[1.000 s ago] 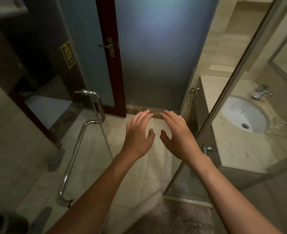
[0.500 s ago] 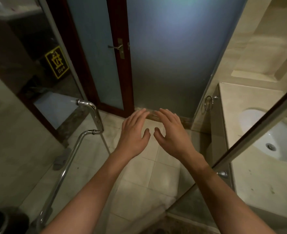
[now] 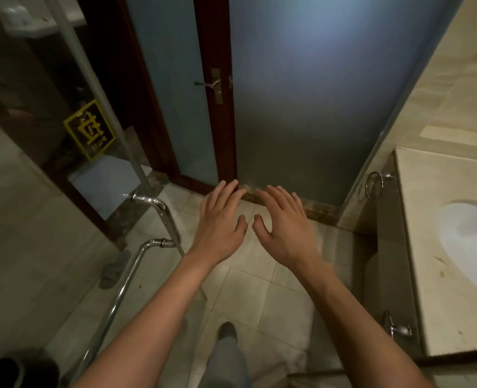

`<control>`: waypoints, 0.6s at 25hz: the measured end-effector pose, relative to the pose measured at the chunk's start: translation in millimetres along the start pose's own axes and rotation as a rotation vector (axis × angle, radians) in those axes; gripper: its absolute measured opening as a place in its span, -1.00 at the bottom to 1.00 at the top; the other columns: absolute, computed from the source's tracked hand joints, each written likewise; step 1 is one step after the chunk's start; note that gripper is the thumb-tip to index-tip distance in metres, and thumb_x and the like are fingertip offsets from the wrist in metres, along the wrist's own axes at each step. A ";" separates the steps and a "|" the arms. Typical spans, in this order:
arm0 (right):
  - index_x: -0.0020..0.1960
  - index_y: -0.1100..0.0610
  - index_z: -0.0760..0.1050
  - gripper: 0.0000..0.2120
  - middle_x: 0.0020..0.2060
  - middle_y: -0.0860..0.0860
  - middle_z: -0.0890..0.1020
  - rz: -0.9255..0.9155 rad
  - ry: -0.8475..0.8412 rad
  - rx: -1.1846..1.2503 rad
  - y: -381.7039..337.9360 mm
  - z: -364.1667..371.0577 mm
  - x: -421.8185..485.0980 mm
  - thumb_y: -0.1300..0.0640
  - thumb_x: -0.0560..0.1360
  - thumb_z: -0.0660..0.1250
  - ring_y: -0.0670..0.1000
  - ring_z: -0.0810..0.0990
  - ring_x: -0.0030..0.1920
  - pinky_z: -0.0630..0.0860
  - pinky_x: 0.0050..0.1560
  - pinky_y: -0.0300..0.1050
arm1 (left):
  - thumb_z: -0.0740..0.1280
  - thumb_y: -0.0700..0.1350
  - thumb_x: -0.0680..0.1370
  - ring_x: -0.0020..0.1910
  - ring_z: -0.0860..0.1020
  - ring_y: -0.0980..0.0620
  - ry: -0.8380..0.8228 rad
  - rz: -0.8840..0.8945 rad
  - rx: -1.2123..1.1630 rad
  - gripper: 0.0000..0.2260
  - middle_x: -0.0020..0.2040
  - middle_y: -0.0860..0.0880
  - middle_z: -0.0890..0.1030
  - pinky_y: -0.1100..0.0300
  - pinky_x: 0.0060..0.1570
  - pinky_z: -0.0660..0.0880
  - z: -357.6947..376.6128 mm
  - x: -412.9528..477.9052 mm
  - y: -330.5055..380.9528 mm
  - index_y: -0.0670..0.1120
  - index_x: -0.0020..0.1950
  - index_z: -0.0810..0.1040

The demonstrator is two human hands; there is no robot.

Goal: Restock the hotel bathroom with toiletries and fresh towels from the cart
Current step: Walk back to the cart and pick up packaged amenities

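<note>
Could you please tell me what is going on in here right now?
A person stands on the tiled floor facing the frosted glass door, left hand and right hand held out in front, fingers straight, holding nothing. No towels or toiletries show in this view. The sink sits in the counter on the right; a chrome door handle is on the left.

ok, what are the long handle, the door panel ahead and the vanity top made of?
Long handle: polished chrome-look metal, bright mirror highlights.
Door panel: frosted glass, light glows through diffusely.
Vanity top: beige stone or stone-look slab, mottled, slight sheen; can't tell which.
</note>
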State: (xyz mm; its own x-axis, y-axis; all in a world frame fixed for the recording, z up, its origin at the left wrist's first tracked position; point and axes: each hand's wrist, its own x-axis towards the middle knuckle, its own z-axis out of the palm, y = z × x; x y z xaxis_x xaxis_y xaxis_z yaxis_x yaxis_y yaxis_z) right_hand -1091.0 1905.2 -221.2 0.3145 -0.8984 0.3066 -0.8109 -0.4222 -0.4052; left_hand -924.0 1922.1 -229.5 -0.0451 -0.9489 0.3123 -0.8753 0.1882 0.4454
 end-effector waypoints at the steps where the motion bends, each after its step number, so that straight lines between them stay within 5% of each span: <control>1: 0.55 -0.02 0.27 -0.48 0.55 -0.05 0.29 0.018 -0.003 0.003 3.1 5.9 9.9 -0.14 0.63 0.12 -0.02 0.10 0.59 -0.15 0.57 -0.05 | 0.26 -0.07 0.61 0.61 -0.03 0.06 0.002 0.015 0.019 -0.50 0.61 0.04 0.18 -0.03 0.58 -0.02 3.3 10.8 -9.2 -0.01 0.56 0.28; 7: 0.53 0.01 0.31 -0.49 0.53 -0.01 0.33 0.176 -0.012 0.049 27.3 53.9 101.4 -0.10 0.62 0.18 0.00 0.16 0.58 -0.04 0.57 -0.02 | 0.25 -0.05 0.62 0.61 -0.03 0.08 -0.079 -0.025 -0.081 -0.52 0.61 0.06 0.17 0.01 0.58 -0.06 38.1 107.7 -67.0 0.01 0.55 0.28; 15: 0.55 -0.02 0.29 -0.46 0.55 -0.03 0.30 0.098 -0.040 0.064 27.6 62.1 203.9 -0.11 0.59 0.20 0.00 0.12 0.59 -0.03 0.58 0.03 | 0.29 0.04 0.63 0.61 -0.16 0.05 -0.023 -0.007 0.002 -0.48 0.64 0.06 0.01 -0.05 0.54 -0.11 30.3 187.0 -115.0 0.06 0.56 0.24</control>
State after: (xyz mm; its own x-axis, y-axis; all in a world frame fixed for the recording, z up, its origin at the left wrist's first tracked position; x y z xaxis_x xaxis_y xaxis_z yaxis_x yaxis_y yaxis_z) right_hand -1018.6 1702.9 -223.4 0.2552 -0.9394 0.2289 -0.8060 -0.3375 -0.4863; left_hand -846.4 1715.3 -247.7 -0.0502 -0.9557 0.2901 -0.8764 0.1814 0.4461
